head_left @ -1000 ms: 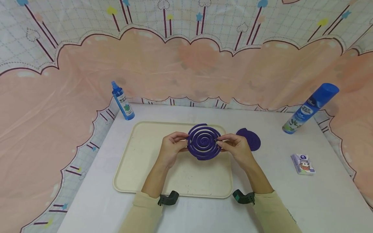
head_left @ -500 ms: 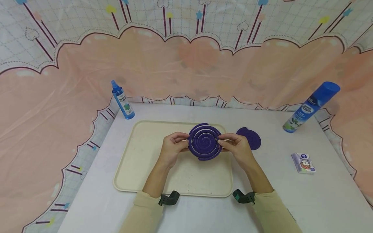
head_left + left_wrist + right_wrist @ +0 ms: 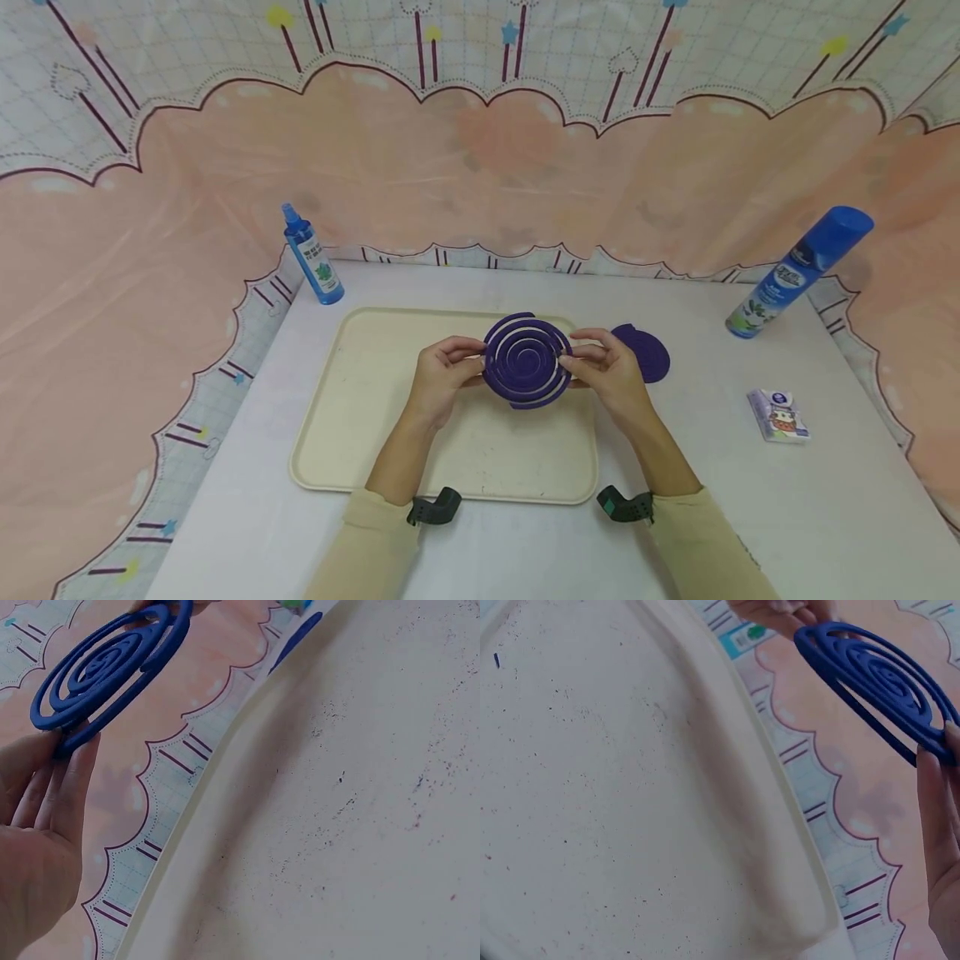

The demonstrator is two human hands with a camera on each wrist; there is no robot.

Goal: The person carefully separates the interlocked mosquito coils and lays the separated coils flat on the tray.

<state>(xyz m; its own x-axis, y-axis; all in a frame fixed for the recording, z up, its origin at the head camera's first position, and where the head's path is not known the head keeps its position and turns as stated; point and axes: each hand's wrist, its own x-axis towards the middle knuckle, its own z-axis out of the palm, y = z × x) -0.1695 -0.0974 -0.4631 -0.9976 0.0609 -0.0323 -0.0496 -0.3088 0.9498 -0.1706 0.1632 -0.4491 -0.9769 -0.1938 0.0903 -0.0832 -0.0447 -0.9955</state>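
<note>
A dark purple mosquito coil [image 3: 527, 360] is held up above the cream tray [image 3: 360, 408], its spiral face toward the head camera, with gaps between some turns. My left hand [image 3: 437, 382] pinches its left edge between thumb and fingers. On the opposite edge, my right hand [image 3: 613, 382] holds it by the thumb and a finger, the index finger raised off the rim. Both wrist views show the coil [image 3: 96, 669] tilted, gripped at its rim by the near hand. Another purple coil [image 3: 649, 354] lies on the table, partly behind my right hand.
A blue spray bottle [image 3: 313, 257] stands at the back left. At the back right is a tall blue aerosol can [image 3: 797, 275], with a small purple-and-white packet [image 3: 779, 417] in front of it. Dark specks dot the tray's surface. A patterned cloth [image 3: 495, 175] hangs behind the table.
My right index finger has lifted away from the coil's edge. The coil and my left hand have stayed almost in place; the head view has shifted slightly.
</note>
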